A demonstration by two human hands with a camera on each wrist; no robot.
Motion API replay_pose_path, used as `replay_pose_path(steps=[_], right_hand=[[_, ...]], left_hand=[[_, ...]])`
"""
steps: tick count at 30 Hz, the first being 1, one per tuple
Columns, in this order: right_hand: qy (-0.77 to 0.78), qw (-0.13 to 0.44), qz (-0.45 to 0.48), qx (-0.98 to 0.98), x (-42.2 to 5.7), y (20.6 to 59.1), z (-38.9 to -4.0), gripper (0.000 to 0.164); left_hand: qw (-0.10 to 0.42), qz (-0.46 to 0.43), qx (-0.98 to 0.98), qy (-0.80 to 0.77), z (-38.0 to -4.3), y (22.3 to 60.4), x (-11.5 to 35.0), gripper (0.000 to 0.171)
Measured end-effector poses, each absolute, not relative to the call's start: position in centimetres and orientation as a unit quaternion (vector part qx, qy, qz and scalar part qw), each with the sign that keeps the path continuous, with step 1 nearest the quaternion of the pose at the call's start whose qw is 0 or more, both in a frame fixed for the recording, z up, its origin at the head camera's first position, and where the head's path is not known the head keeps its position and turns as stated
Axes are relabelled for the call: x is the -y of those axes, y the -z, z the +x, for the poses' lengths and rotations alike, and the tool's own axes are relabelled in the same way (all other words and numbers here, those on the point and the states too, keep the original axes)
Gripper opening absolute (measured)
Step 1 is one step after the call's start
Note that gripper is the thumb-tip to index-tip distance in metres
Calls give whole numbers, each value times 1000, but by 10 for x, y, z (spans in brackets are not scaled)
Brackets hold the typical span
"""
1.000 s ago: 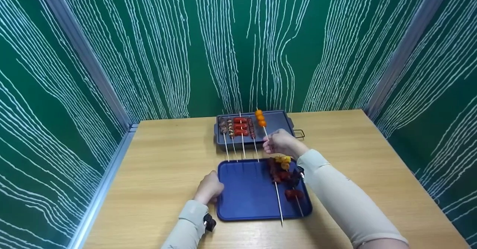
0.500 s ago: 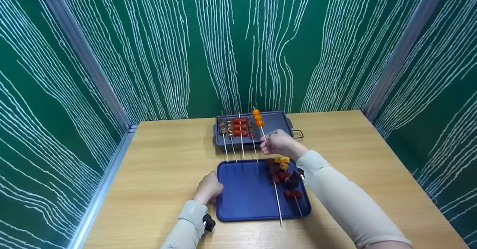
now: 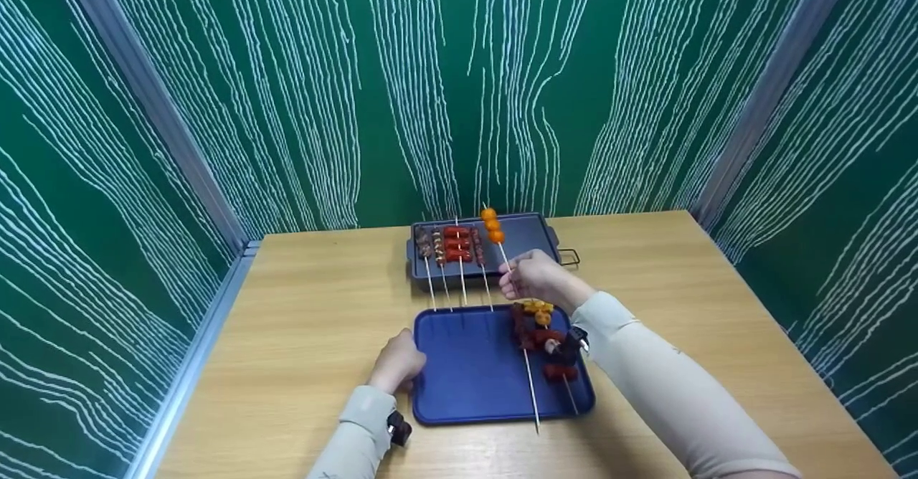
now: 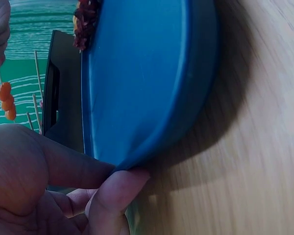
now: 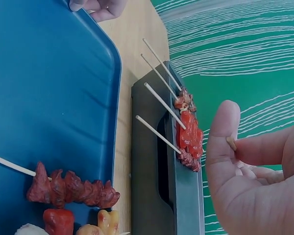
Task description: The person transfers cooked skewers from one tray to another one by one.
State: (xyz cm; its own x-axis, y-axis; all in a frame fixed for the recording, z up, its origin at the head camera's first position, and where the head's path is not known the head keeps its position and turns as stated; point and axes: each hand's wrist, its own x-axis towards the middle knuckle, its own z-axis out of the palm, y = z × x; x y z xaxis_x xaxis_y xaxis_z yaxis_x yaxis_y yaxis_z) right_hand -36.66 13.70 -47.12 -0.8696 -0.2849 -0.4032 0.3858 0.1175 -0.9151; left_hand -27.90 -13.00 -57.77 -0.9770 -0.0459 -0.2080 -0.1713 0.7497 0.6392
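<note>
In the head view my right hand [image 3: 534, 276] pinches the bare stick of a skewer of orange balls [image 3: 493, 226], tilted over the dark grill pan [image 3: 527, 239]. The stick's end [image 5: 231, 143] pokes out between thumb and finger in the right wrist view. My left hand [image 3: 399, 361] grips the left rim of a blue tray [image 3: 466, 371], thumb and finger pinching its edge [image 4: 137, 159] in the left wrist view. On the pan's left half lie several skewers, among them red sausage pieces [image 3: 457, 243] and dark meat [image 3: 424, 242]. Their sticks stick out toward the tray.
On the tray's right side lie a dark red meat skewer [image 5: 73, 188], yellow and orange pieces [image 3: 539, 310] and a red piece on a stick [image 3: 561, 372]. A wire handle [image 3: 570, 257] juts from the pan's right end. Green patterned panels [image 3: 401, 92] enclose the wooden table [image 3: 308, 307].
The head view shifts slightly, carrying everything a little to the left. Both hands keep their hold, and the orange skewer stays over the pan, almost unmoved beside the others.
</note>
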Motion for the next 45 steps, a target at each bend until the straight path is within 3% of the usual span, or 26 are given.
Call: replay_pose_path(steps=[45], right_hand=[[622, 264, 14, -737, -152, 466, -336, 25]], left_hand=[[86, -66, -932, -346, -278, 578, 129, 31]])
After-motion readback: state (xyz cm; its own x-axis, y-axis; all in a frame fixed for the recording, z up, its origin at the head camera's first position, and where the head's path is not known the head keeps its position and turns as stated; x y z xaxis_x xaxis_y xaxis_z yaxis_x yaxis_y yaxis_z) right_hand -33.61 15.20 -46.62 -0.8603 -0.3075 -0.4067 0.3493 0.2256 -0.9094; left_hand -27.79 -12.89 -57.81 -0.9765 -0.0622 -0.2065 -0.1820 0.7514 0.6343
